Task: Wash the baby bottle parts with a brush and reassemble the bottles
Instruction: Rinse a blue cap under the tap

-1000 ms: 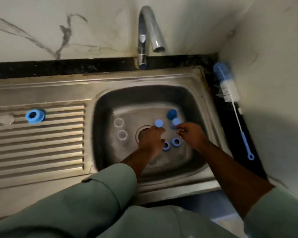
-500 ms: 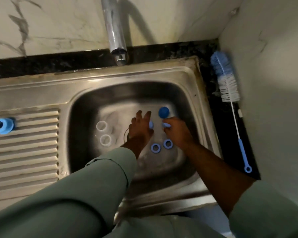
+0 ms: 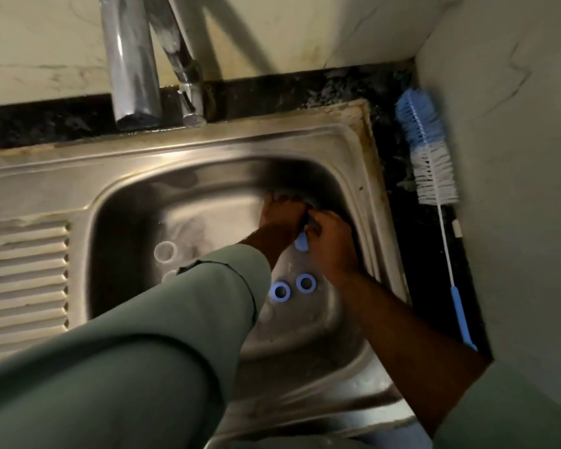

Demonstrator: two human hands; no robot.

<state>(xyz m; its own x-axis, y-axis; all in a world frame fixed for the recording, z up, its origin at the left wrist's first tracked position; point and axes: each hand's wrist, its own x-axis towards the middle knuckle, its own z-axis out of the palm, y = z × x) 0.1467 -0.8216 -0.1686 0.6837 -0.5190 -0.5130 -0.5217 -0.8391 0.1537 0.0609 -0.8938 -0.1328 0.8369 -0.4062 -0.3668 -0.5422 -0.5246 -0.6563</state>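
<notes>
In the steel sink basin (image 3: 136, 228) both hands meet at the far right corner. My left hand (image 3: 280, 213) lies over a dark blue part that is mostly hidden. My right hand (image 3: 331, 241) curls around a light blue cap (image 3: 302, 244) whose lower edge shows below the fingers. Two blue rings (image 3: 281, 291) (image 3: 306, 283) lie flat on the basin floor just under the hands. A clear bottle (image 3: 165, 251) stands mouth-up at basin left; a second one (image 3: 169, 276) is half hidden by my left sleeve. The bottle brush (image 3: 429, 150) lies on the black counter to the right.
The tap spout (image 3: 133, 66) hangs over the basin's back edge. A ribbed drainboard (image 3: 23, 280) fills the left side. A pale wall (image 3: 515, 189) closes off the right, right beside the brush and its blue handle (image 3: 462, 315).
Both hands have moved from the basin's middle to its far right corner and come together. The view has shifted closer and to the right; the blue part on the drainboard is out of frame.
</notes>
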